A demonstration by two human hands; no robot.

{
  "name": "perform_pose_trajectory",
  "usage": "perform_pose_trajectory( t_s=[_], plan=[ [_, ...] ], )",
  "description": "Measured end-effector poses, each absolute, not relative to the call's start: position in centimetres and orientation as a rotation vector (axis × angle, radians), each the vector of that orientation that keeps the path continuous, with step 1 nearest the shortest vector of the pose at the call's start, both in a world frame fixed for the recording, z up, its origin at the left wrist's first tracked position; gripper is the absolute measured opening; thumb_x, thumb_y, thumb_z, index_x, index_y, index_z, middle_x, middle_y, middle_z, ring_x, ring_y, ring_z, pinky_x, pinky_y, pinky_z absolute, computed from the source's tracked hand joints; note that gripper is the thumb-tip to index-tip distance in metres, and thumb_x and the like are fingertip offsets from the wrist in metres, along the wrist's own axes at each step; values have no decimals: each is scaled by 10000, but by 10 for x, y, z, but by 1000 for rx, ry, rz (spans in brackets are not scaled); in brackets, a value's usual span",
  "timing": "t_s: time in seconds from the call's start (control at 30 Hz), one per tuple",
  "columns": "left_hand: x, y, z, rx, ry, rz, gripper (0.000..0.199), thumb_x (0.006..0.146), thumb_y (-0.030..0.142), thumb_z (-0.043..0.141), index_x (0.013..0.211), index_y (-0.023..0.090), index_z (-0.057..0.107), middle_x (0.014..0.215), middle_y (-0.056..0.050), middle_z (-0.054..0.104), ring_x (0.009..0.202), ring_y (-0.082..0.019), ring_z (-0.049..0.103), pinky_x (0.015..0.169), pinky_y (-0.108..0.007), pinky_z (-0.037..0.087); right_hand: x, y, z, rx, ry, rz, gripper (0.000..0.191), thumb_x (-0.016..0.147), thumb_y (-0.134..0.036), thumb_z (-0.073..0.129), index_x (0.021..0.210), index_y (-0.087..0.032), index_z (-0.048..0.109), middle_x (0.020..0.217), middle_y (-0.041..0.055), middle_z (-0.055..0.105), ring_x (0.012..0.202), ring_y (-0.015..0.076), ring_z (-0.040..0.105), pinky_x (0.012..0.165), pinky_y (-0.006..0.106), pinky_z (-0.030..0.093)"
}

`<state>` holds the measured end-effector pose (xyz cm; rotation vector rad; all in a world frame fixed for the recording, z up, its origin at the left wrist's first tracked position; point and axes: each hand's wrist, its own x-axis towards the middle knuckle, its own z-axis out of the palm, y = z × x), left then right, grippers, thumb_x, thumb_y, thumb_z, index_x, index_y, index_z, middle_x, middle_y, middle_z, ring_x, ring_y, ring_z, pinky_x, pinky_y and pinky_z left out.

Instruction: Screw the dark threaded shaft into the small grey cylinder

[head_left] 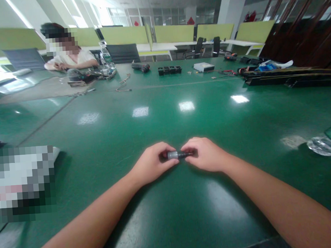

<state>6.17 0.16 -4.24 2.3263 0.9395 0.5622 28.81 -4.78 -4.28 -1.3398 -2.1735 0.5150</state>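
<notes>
A small silver-and-black cylinder (pixel 173 155) lies level between my two hands, low over the green table or resting on it; I cannot tell which. Its left part is silver-grey, its right part black and ribbed. My left hand (pixel 153 160) is closed round the silver end, thumb in front and fingers behind. At the black end, my right hand (pixel 205 154) is closed in a similar grip. Both ends of the cylinder are partly covered by the fingers, so its exact kind does not show.
The green table (pixel 165 120) stretches far ahead. To the left is a pixelated box-like thing (pixel 19 179); to the right, a clear plastic bottle (pixel 324 146). Along the far side are a black block (pixel 169 70), a white box (pixel 204 67), dark strips (pixel 292 76) and a seated person (pixel 70 59).
</notes>
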Motion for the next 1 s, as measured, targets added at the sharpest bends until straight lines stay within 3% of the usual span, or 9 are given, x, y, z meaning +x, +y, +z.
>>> perform_pose_trajectory(
  t_s=[1.0],
  plan=[
    [61,1,-42,2322,947,556,256,832,399,710,992,200,695,881,-23,688,783,-177,630,712,-281,499,287,-46,-44,-1324,-2215,513,127,837,-168,665,941,-178,739,881,52,697,844,171,602,759,289,443]
  ],
)
